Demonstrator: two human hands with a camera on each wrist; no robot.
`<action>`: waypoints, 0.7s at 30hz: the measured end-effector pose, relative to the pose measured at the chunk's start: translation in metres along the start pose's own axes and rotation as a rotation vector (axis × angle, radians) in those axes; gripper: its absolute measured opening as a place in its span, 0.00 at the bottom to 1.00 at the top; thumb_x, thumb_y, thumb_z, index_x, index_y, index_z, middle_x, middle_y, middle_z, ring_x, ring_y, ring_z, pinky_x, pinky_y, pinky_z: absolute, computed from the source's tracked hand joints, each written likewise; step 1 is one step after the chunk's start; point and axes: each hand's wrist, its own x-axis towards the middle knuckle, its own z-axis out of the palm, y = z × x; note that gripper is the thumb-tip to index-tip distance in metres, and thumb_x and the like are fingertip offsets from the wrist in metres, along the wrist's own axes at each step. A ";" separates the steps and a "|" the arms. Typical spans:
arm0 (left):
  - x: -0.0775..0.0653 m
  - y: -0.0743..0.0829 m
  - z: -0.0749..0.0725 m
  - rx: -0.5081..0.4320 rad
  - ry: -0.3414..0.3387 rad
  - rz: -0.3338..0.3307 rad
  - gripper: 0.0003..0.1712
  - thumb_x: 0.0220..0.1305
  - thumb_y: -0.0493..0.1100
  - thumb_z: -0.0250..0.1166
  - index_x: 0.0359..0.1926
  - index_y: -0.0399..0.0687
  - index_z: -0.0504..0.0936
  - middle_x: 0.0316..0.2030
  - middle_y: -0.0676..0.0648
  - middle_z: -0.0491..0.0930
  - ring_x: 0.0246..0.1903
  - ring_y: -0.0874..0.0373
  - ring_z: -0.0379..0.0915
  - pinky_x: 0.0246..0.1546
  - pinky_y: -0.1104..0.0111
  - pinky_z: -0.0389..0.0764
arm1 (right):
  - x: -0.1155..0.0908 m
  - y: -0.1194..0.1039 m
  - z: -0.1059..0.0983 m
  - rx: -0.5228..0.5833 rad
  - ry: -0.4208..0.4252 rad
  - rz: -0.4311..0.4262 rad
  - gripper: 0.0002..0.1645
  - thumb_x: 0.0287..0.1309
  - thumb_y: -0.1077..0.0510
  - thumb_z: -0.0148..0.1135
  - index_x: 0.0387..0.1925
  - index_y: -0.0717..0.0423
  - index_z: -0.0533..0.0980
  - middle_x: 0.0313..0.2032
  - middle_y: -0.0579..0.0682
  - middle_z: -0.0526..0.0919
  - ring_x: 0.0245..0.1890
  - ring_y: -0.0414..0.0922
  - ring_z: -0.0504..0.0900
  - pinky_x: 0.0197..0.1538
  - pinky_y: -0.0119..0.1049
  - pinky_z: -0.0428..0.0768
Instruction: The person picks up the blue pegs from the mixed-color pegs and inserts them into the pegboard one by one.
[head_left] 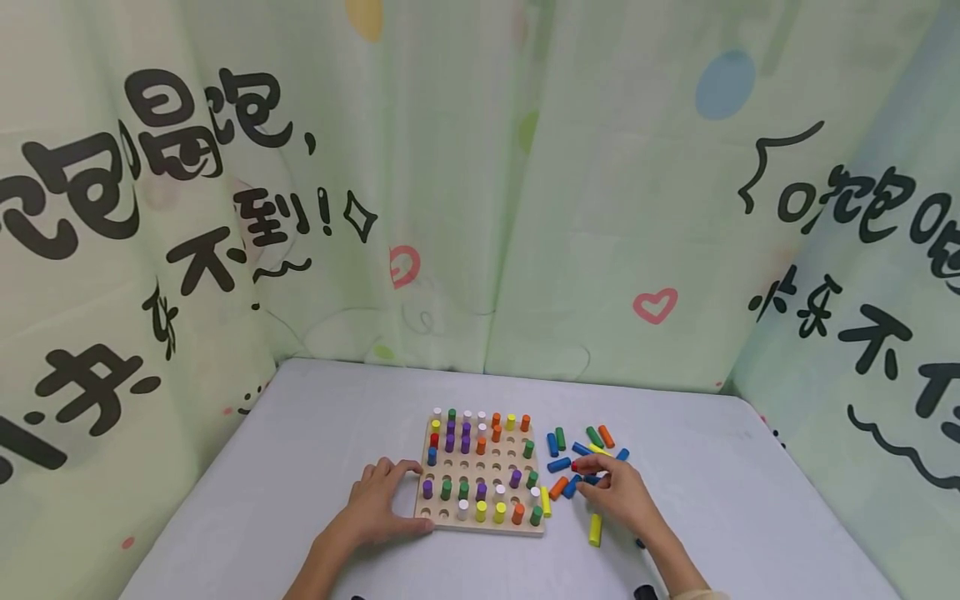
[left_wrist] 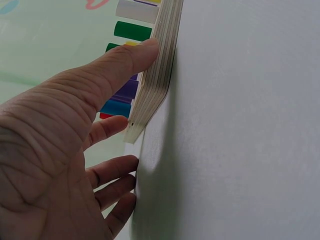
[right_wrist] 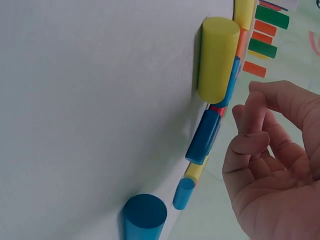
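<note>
A wooden pegboard [head_left: 480,458] with coloured pegs standing in many of its holes lies on the table. My left hand [head_left: 378,504] grips its near left corner; in the left wrist view the thumb [left_wrist: 142,52] presses the near edge and the index fingertip touches the left side. The other left fingers are spread beside the board. Over the loose pegs right of the board is my right hand [head_left: 618,492], its fingers loosely bent. A small red peg [head_left: 574,467] shows right at the index fingertip. In the right wrist view nothing shows between the fingers [right_wrist: 250,142].
Loose blue, green, orange and yellow pegs lie scattered right of the board. One yellow peg [head_left: 596,530] lies nearer the front, and a blue peg [right_wrist: 145,215] is close to the right wrist camera. A printed curtain [head_left: 480,208] hangs behind the white table [head_left: 337,417].
</note>
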 end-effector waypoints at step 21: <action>0.000 0.000 0.000 -0.014 -0.010 -0.003 0.45 0.42 0.66 0.82 0.61 0.63 0.75 0.48 0.48 0.70 0.48 0.50 0.62 0.52 0.49 0.69 | 0.010 0.000 -0.001 -0.030 -0.092 -0.023 0.20 0.50 0.71 0.74 0.47 0.61 0.82 0.42 0.51 0.87 0.30 0.45 0.71 0.32 0.32 0.71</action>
